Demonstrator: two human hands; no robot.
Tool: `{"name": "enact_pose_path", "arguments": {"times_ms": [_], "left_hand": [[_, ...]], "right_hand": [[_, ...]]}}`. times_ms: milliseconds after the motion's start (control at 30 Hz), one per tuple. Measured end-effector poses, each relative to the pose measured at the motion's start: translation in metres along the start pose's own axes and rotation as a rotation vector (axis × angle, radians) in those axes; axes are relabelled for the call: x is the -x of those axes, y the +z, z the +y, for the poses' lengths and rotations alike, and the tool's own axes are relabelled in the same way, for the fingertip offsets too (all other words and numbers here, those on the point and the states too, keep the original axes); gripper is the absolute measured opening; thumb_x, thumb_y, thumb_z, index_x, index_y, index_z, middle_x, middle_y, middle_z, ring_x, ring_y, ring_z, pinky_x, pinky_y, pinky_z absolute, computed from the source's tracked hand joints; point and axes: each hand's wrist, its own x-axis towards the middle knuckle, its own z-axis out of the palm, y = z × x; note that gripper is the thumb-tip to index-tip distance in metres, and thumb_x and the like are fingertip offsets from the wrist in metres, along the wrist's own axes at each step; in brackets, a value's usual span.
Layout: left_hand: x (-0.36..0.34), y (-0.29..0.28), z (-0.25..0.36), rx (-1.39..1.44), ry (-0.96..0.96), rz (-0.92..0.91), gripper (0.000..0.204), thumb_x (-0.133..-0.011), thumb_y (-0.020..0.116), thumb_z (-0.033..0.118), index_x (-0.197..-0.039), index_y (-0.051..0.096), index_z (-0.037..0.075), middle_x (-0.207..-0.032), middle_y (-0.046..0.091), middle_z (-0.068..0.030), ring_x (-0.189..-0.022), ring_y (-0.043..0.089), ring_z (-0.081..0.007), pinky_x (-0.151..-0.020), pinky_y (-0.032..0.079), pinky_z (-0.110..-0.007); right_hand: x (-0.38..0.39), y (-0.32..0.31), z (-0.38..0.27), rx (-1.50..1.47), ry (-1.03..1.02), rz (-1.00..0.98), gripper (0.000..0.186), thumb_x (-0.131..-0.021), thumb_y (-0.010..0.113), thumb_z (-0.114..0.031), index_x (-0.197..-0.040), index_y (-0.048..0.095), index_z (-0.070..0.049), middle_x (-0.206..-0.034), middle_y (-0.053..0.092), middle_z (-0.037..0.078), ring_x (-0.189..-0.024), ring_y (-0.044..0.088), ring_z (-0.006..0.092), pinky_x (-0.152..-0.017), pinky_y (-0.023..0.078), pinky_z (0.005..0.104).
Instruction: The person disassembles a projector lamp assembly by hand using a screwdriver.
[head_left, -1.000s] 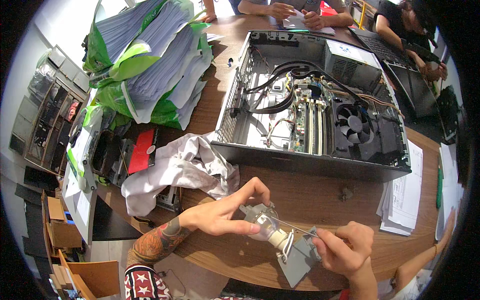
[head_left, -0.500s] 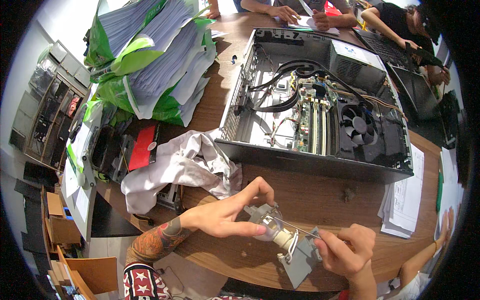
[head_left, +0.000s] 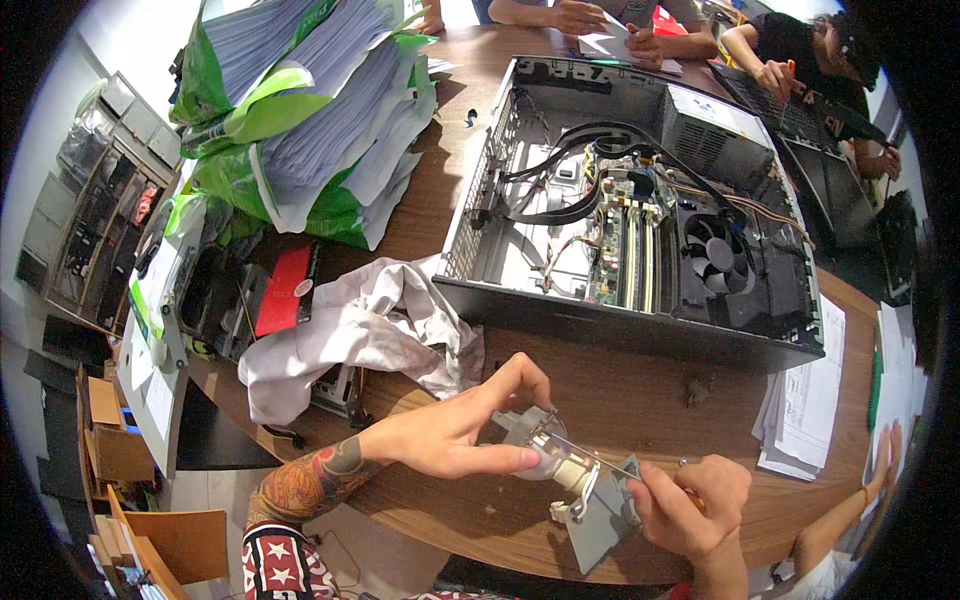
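Over the near edge of the wood-grain worktop (head_left: pixel 650 415), a projector lamp (head_left: pixel 572 473) sits between the person's hands, its long axis slanting from upper left to lower right, toward a flat grey plate (head_left: pixel 597 530). The left hand (head_left: pixel 450 440), nearer, pinches the lamp's upper-left end. Beyond its lower-right end, the right hand (head_left: pixel 700 500) grips a thin metal rod (head_left: pixel 592 454) running roughly along that axis; whether it touches the plate is unclear.
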Motion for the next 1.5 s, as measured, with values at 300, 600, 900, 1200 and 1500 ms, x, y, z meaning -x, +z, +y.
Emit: {"name": "enact_pose_path", "arguments": {"times_ms": [300, 600, 900, 1200, 1500], "left_hand": [[-0.001, 0.003, 0.002, -0.012, -0.019, 0.020, 0.049, -0.090, 0.065, 0.030, -0.115, 0.034, 0.003, -0.104, 0.048, -0.0107, -0.102, 0.049, -0.0176, -0.090, 0.040, -0.035], [-0.003, 0.003, 0.001, 0.031, -0.051, 0.036, 0.048, -0.090, 0.065, 0.031, -0.114, 0.035, 0.003, -0.102, 0.048, -0.0094, -0.099, 0.049, -0.0178, -0.089, 0.040, -0.034], [-0.004, -0.008, 0.000, 0.236, -0.082, -0.114, 0.041, -0.077, 0.064, 0.020, -0.108, 0.044, 0.003, -0.099, 0.045, -0.0054, -0.098, 0.046, -0.0161, -0.091, 0.036, -0.031], [-0.003, -0.009, -0.005, 0.207, -0.058, -0.200, 0.044, -0.074, 0.062, 0.029, -0.106, 0.045, 0.003, -0.098, 0.046, -0.0059, -0.098, 0.044, -0.0169, -0.088, 0.034, -0.031], [0.002, -0.010, -0.012, 0.280, -0.018, -0.229, 0.044, -0.077, 0.059, 0.030, -0.107, 0.044, 0.002, -0.099, 0.047, -0.0071, -0.099, 0.044, -0.0175, -0.088, 0.033, -0.031]], "right_hand": [[0.000, -0.002, 0.000, 0.042, -0.008, 0.029, 0.019, -0.069, 0.080, -0.012, -0.086, 0.071, -0.008, -0.067, 0.047, 0.001, -0.048, 0.042, 0.0154, -0.043, 0.031, 0.0295], [0.002, -0.003, -0.003, 0.056, 0.018, 0.028, 0.020, -0.068, 0.079, -0.011, -0.085, 0.070, -0.007, -0.068, 0.047, 0.001, -0.049, 0.042, 0.0161, -0.044, 0.031, 0.0302], [0.007, 0.001, 0.002, -0.105, 0.138, 0.051, 0.020, -0.065, 0.079, -0.013, -0.083, 0.073, -0.009, -0.069, 0.048, 0.003, -0.055, 0.043, 0.0175, -0.051, 0.034, 0.0304], [0.004, 0.015, 0.006, -0.410, 0.304, 0.014, 0.017, -0.065, 0.078, -0.010, -0.081, 0.074, -0.008, -0.069, 0.047, 0.004, -0.057, 0.044, 0.0143, -0.049, 0.032, 0.0268], [0.002, 0.023, 0.005, -0.393, 0.314, 0.003, 0.024, -0.059, 0.082, -0.010, -0.083, 0.077, -0.012, -0.066, 0.049, 0.003, -0.056, 0.047, 0.0134, -0.048, 0.036, 0.0253]]}}
